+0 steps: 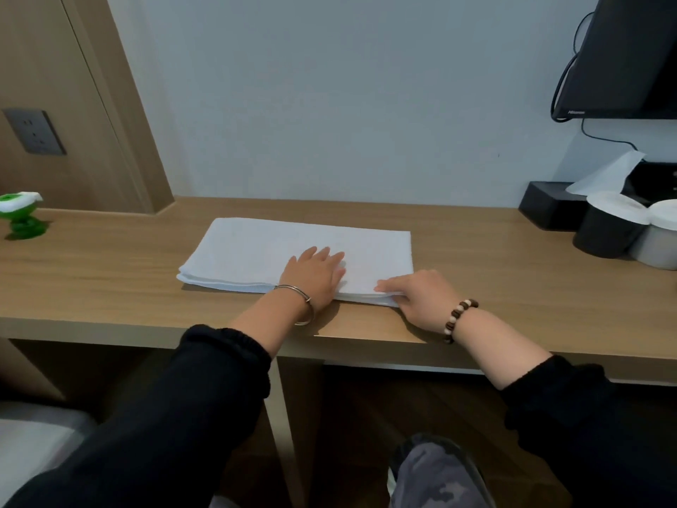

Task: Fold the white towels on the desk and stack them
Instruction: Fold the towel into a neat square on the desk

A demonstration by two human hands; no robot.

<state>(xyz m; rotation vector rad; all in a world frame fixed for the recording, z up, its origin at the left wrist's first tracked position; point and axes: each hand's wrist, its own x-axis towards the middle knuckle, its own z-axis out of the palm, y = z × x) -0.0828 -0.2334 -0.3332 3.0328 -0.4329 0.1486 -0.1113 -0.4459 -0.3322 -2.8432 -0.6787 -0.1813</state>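
The folded white cloth towel (256,247), judged soft and limp, is laid near the front edge of the wooden desk (110,287), pressed by the flat left hand (315,276); its front-right corner, the apt hold, is pinched by the right hand (421,298).

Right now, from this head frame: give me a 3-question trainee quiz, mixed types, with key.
1. True or false: the left hand lies flat on the white towel.
2. Multiple choice: the right hand grips the towel at its A) far left corner, B) near right corner, C) far edge middle.
3. Fill in: the green object stands on the desk to the towel's ____.
Key: 1 true; 2 B; 3 left.
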